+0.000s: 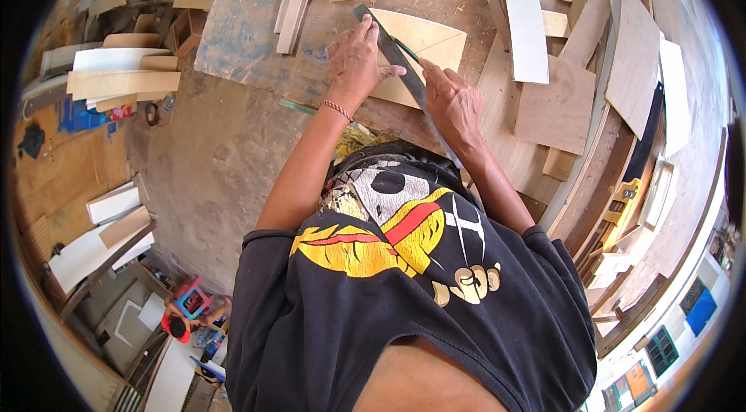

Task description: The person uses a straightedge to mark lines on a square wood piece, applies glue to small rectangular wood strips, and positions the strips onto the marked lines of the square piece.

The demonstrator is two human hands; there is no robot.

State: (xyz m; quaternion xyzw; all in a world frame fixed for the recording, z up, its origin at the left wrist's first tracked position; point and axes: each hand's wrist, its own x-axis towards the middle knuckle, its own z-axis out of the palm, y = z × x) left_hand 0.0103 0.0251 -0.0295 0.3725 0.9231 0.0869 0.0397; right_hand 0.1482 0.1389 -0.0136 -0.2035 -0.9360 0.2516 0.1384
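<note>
Worn, paint-flecked wood made up the workbench [252, 15] across the top of the frame, with offcuts strewn over it. Near the top centre lay a pale board [439, 37], thin lines drawn on its face. Across its left side, slanting from upper left to lower right, ran a dark straightedge [412, 85]. Fingers and thumb spread wide, the left hand [356, 62] pressed down on the straightedge near its upper end rather than closing around it. Just right of the straightedge, the right hand [454, 105] held a slim green pencil [406, 49] in a narrow pinch, its tip end toward the straightedge's edge. Two narrow strips [297, 12] lay left of the board; a white panel [524, 31] and a square plywood piece [556, 105] lay at upper right.
</note>
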